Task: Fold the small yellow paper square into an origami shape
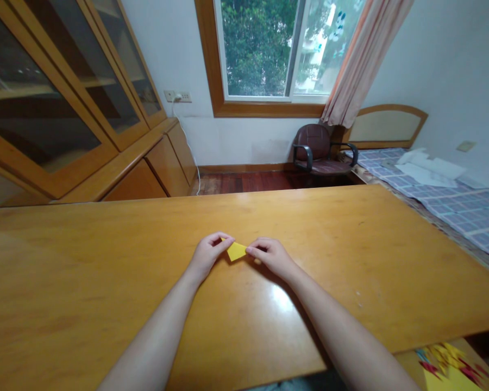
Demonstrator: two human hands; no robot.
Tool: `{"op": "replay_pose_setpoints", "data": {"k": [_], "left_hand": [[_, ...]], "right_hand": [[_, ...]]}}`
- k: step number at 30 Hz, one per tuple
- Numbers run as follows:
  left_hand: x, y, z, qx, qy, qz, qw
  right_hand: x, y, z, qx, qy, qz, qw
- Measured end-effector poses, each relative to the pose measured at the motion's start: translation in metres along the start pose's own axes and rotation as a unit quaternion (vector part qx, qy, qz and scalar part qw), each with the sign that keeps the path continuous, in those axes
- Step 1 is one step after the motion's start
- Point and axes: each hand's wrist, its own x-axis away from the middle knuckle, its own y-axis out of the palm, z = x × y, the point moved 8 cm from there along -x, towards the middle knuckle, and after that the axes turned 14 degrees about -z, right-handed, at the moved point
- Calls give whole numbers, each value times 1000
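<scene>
Pinched at opposite ends between the thumb and fingers of the left hand (207, 253) and the right hand (274, 255), the small yellow paper (237, 251), over the middle of the desk (106, 260), looks light, thin and easily creased, so its edges likely suit a gentle fingertip hold.

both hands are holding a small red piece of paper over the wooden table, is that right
Not quite: the head view shows that the piece of paper is yellow, not red. The left hand and right hand do hold it over the wooden table.
</scene>
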Motion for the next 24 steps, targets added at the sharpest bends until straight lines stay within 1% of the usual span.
{"op": "replay_pose_setpoints", "data": {"k": [6, 12, 15, 19, 24], "left_hand": [[-1, -4, -3, -18, 11, 11, 1000], [-3, -9, -6, -45, 20, 33, 998], [-3, -11, -4, -46, 23, 45, 998], [-2, -13, -1, -34, 25, 61, 997], [-1, -13, -1, -28, 27, 67, 997]], "right_hand": [[0, -3, -4, 28, -12, 19, 999], [-1, -6, 0, 37, -9, 33, 999], [0, -10, 4, 15, 1, 47, 999], [1, -15, 6, -43, 17, 68, 997], [2, -17, 8, -82, 25, 74, 994]]}}
